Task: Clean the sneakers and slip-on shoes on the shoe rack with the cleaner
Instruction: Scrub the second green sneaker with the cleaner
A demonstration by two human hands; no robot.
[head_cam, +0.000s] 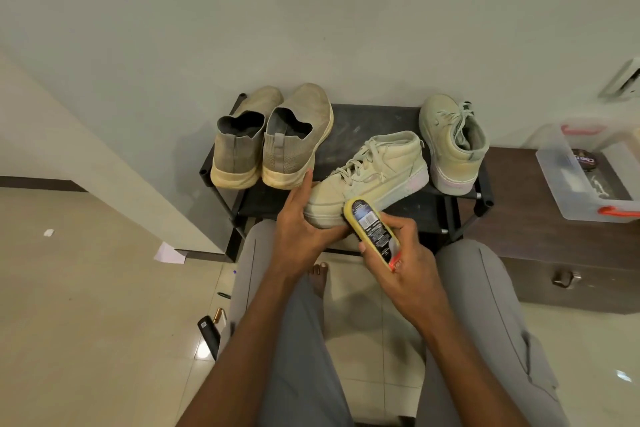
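Note:
A pale green lace-up sneaker [374,177] lies sideways at the front of the black shoe rack [367,121], toe towards me. My left hand [301,225] grips its toe and sole. My right hand [401,253] holds a yellow cleaner applicator [372,232] with a dark label, its end pressed against the sneaker's front sole. The matching sneaker [453,146] stands on the rack's right end. A pair of grey slip-on shoes [273,139] stands at the left, heels towards me.
A clear plastic box [585,177] with red clips sits on a dark brown cabinet [554,253] at right. My grey-trousered knees frame the view. Paper scraps [168,253] and a dark object [209,333] lie on the tiled floor at left. A wall stands behind.

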